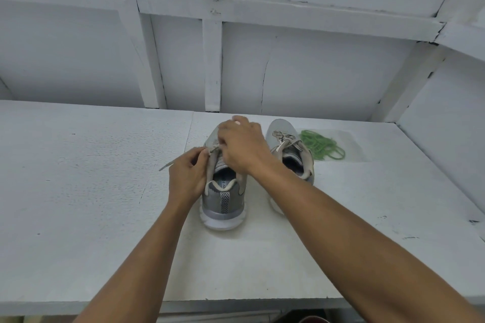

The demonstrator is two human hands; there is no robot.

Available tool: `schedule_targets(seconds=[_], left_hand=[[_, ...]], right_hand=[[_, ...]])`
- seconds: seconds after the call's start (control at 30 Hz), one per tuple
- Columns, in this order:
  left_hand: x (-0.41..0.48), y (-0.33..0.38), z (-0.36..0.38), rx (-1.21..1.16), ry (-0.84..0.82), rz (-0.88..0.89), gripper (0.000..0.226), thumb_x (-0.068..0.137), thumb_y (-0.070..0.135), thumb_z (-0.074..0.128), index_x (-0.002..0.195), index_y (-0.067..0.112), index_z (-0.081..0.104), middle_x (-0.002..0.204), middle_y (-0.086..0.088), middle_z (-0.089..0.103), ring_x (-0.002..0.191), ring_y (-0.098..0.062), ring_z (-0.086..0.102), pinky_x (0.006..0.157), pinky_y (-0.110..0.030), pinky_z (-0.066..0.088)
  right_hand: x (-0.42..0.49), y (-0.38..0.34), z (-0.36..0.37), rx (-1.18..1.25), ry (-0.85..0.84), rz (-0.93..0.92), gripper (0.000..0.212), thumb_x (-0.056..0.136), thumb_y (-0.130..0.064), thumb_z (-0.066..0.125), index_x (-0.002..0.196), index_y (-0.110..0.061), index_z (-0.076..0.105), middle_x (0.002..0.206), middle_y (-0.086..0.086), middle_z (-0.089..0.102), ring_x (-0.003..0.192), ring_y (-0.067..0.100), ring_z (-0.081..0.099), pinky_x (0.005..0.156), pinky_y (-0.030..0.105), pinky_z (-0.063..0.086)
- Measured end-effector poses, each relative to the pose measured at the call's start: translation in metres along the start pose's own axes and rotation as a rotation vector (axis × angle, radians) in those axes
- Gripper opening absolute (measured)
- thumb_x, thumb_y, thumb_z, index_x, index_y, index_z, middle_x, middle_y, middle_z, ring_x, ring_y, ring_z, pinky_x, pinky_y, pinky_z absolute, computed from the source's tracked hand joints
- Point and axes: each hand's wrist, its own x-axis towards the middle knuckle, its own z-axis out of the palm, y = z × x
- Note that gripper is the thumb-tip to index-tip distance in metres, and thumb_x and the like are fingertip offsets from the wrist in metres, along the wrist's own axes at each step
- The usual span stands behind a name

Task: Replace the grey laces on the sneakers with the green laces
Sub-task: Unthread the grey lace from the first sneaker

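Two sneakers stand on one tabletop: the left sneaker and the right sneaker. Each carries one grey lace, two in all: the left lace and the right lace. One tangled heap of green laces; its strand count cannot be told. Two hands: a left hand and a right hand.

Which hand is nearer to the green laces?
Right. The right hand is over the left sneaker, left of the green laces; the left hand pinches a grey lace farther left.
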Motion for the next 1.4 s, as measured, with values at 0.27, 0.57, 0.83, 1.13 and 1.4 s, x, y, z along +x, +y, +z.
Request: schedule_targets(seconds=[0.27,0.57,0.83,1.13,1.4], left_hand=[[0.001,0.0,0.001,-0.039,0.008,-0.045,0.024,0.096,0.033,0.056,0.107,0.022,0.074,0.095,0.011,0.073,0.09,-0.003,0.064,0.082,-0.026,0.051],[0.001,0.0,0.001,-0.016,0.017,-0.039,0.022,0.096,0.034,0.055,0.103,0.025,0.074,0.093,0.013,0.072,0.092,-0.006,0.065,0.083,-0.029,0.051],[0.002,-0.003,0.001,-0.012,0.022,-0.057,0.024,0.095,0.038,0.056,0.106,0.026,0.074,0.096,0.014,0.072,0.092,-0.002,0.064,0.086,-0.028,0.051],[0.0,-0.001,0.001,0.017,0.021,-0.009,0.024,0.097,0.034,0.053,0.106,0.025,0.073,0.095,0.011,0.071,0.092,-0.007,0.064,0.083,-0.029,0.051],[0.001,-0.003,0.002,0.013,0.034,-0.04,0.022,0.095,0.038,0.055,0.106,0.025,0.07,0.095,0.01,0.071,0.089,-0.007,0.064,0.078,-0.025,0.048]], right_hand=[[0.006,0.02,-0.025,0.192,0.154,0.167,0.041,0.088,-0.015,0.054,0.128,-0.024,0.056,0.152,0.003,0.034,0.139,0.028,0.027,0.108,0.043,0.025],[0.001,-0.002,-0.004,0.003,-0.02,0.014,0.017,0.089,-0.02,0.058,0.103,-0.025,0.066,0.149,-0.006,0.041,0.145,0.027,0.016,0.113,0.049,0.018],[0.008,0.019,-0.021,0.086,0.191,0.126,0.04,0.083,-0.008,0.053,0.122,-0.016,0.053,0.134,0.002,0.047,0.13,0.027,0.035,0.103,0.045,0.031],[-0.001,-0.009,0.008,0.019,0.018,-0.037,0.019,0.093,-0.018,0.053,0.107,-0.02,0.066,0.134,-0.001,0.053,0.137,0.026,0.028,0.104,0.039,0.029],[0.003,0.0,-0.007,0.093,-0.01,-0.049,0.018,0.091,-0.015,0.053,0.107,-0.016,0.061,0.119,0.003,0.056,0.114,0.026,0.046,0.09,0.036,0.038]])
